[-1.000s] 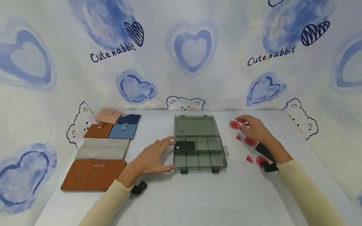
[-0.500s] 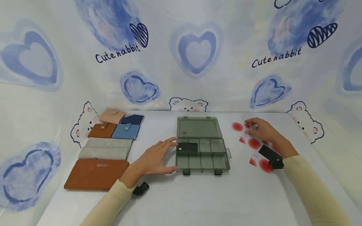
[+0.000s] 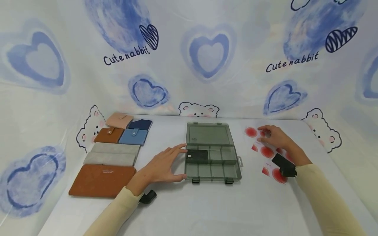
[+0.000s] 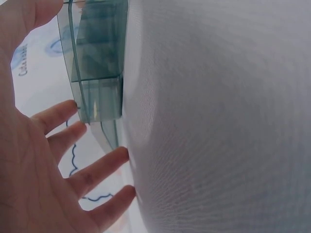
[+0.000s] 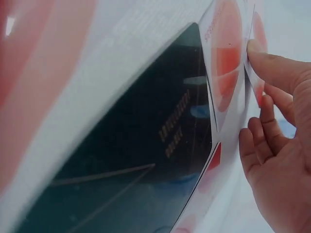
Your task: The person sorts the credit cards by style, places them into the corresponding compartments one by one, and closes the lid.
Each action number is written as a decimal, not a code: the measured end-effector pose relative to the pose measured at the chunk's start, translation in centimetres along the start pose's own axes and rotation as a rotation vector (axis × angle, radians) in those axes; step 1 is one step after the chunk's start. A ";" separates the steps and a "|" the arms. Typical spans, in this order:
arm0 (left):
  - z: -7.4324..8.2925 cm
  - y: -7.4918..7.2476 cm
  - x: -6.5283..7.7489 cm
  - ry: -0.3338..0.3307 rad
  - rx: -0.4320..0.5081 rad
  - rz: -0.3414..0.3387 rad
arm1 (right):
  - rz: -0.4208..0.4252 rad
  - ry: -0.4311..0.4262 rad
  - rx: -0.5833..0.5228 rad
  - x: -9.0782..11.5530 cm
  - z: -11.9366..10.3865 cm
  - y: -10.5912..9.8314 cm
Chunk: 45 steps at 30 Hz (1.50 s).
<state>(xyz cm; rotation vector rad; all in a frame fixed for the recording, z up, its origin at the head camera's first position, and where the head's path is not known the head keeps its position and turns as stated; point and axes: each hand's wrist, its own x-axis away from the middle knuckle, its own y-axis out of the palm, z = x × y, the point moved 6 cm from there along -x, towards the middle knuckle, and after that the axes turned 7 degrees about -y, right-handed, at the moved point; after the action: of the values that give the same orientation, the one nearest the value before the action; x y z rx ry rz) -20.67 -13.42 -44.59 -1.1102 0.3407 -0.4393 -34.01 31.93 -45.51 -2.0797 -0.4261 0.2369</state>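
In the head view, my right hand [image 3: 276, 137] is over the farthest red-and-white card [image 3: 251, 132]. The right wrist view shows its thumb and fingers pinching that card by an edge. More red-and-white cards [image 3: 267, 151] lie nearer me, partly covered by the wrist. A dark card [image 5: 146, 126] with small lettering fills the right wrist foreground. My left hand [image 3: 160, 165] reaches to the left side of an opened green transparent compartment box [image 3: 210, 133], fingers spread and fingertips at its edge. A black card [image 3: 198, 156] lies in the box's back-left compartments.
On the left are a brown wallet [image 3: 101, 182], a grey folded wallet [image 3: 113, 154], and small card holders in tan [image 3: 108, 135], blue [image 3: 133, 136], pink [image 3: 119, 120] and navy [image 3: 141, 124]. A patterned cloth [image 3: 209, 59] hangs behind the white table [image 3: 212, 209].
The view has shifted slightly, so everything sits a little farther right in frame. My right hand has drawn back slightly from the far card's middle toward its right edge. The left hand stays at the box.
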 end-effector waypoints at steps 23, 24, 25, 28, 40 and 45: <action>-0.2 -0.2 0.0 -0.007 0.001 -0.006 | 0.444 -0.191 -0.205 3.3 -13.6 0.5; -0.2 -0.1 0.0 -0.005 0.003 -0.006 | 0.430 -0.214 -0.224 3.3 -14.7 1.1; -0.2 -0.1 0.0 -0.001 0.003 -0.003 | 0.410 -0.236 -0.237 3.4 -15.8 1.8; -0.2 -0.1 -0.1 0.012 -0.002 0.002 | 0.338 -0.286 -0.287 3.7 -18.5 3.7; -0.1 -0.3 -0.2 0.031 -0.017 0.015 | 0.076 -0.375 -0.226 4.4 -23.8 9.9; -0.3 0.0 -0.2 0.025 -0.015 0.011 | 0.013 -0.383 -0.161 4.6 -24.2 11.5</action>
<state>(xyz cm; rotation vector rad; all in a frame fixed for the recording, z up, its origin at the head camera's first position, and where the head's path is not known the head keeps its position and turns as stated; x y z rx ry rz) -20.98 -13.53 -44.65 -1.1177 0.3723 -0.4419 -19.35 9.16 -42.80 -2.1970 -0.6797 0.6318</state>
